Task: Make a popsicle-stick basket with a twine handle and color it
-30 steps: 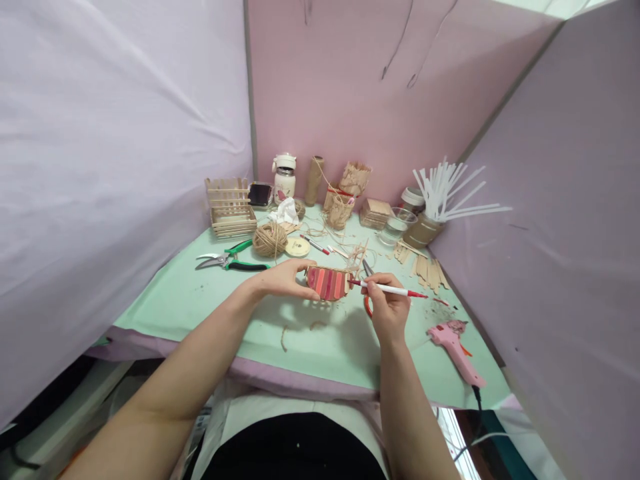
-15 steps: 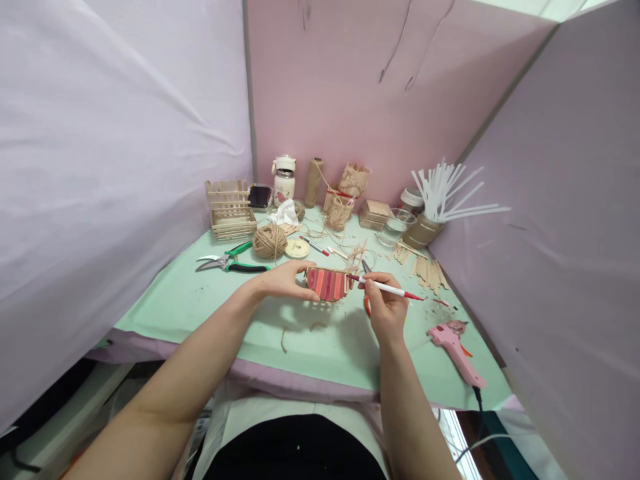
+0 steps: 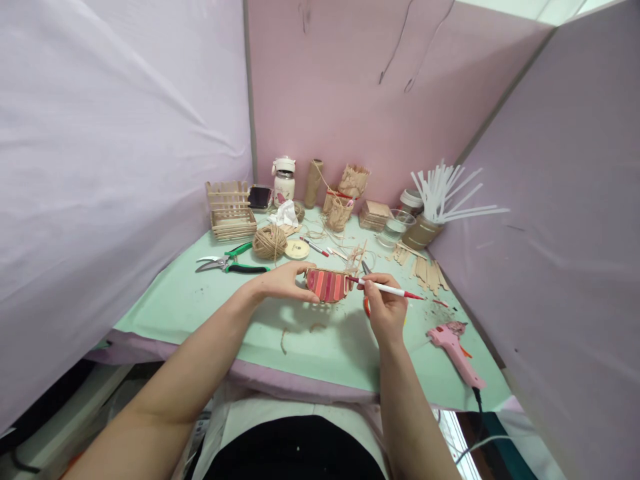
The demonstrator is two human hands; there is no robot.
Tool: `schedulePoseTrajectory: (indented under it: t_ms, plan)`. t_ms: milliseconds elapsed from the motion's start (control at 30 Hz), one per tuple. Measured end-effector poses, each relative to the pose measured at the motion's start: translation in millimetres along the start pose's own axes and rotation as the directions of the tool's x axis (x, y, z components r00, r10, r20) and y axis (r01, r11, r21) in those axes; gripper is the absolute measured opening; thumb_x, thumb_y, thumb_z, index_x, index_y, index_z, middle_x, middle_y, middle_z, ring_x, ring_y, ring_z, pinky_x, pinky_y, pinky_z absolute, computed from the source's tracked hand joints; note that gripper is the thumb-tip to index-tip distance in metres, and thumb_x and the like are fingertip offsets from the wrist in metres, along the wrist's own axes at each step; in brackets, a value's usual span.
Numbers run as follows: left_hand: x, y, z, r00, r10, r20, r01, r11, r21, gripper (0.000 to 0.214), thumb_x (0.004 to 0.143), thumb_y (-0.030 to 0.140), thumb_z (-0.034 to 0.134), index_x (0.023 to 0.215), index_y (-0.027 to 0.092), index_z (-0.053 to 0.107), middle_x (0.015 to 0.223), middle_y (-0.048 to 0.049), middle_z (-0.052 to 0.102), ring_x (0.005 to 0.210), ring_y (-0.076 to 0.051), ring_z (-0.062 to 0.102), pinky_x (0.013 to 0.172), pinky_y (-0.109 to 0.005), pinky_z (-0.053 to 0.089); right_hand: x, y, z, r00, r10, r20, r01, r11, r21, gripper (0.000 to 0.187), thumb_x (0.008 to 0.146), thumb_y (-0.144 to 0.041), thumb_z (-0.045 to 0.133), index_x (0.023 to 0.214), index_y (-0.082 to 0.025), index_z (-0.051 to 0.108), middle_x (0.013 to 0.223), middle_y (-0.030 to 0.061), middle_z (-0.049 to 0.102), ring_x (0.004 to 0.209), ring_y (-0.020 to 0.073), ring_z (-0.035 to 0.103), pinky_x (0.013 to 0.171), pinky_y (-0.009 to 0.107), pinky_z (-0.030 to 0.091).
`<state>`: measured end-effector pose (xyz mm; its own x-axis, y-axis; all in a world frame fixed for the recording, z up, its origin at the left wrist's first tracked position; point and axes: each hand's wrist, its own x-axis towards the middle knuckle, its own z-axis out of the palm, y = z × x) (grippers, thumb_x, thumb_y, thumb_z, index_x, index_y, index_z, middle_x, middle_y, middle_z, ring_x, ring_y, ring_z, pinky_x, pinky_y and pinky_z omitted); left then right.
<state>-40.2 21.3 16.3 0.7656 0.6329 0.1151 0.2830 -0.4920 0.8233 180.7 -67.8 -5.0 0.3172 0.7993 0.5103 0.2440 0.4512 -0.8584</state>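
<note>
My left hand (image 3: 284,280) grips a small craft-stick piece (image 3: 327,285) by its left end and holds it above the green mat. The piece's face is coloured in red, pink and orange stripes. My right hand (image 3: 385,303) pinches a red and white marker pen (image 3: 387,289), and the pen's tip touches the right edge of the striped piece. Orange-handled scissors (image 3: 367,305) lie partly hidden under my right hand.
A pink glue gun (image 3: 454,345) lies at the right front. Green pliers (image 3: 227,261), a twine ball (image 3: 270,241), a stick crate (image 3: 231,210), loose wooden sticks (image 3: 426,268), a jar of white sticks (image 3: 430,215) and cups stand behind. Fabric walls close in on three sides.
The pen tip has shifted slightly along the right edge of the striped piece. Both hands otherwise stay in place.
</note>
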Motion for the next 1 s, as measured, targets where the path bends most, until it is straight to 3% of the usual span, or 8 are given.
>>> schedulePoseTrajectory:
  t_ms: [700,1000]
  plan:
    - [-0.3,2.2,0.0,1.0,-0.004,-0.008,0.004,1.0,-0.001,0.054,0.065,0.052,0.077,0.103,0.015,0.067,0.102,-0.0041,0.069,0.096,-0.023,0.061,0.087,-0.03,0.046,1.2,-1.5,1.4,1.0,0.007,0.0,-0.007,1.0,0.0,0.015,0.085,-0.035,0.061,0.084,-0.021,0.066,0.071,0.0012,0.066,0.069,0.0166,0.061,0.063,0.029,0.046]
    - [-0.5,1.4,-0.1,1.0,-0.007,-0.005,0.007,1.0,-0.006,0.056,0.065,0.051,0.077,0.108,0.016,0.067,0.107,-0.0054,0.069,0.101,-0.025,0.061,0.09,-0.032,0.045,1.8,1.0,-1.1,1.0,0.001,0.012,-0.001,1.0,-0.017,0.017,0.083,-0.034,0.061,0.074,-0.02,0.063,0.065,-0.0002,0.063,0.062,0.0148,0.057,0.059,0.027,0.043]
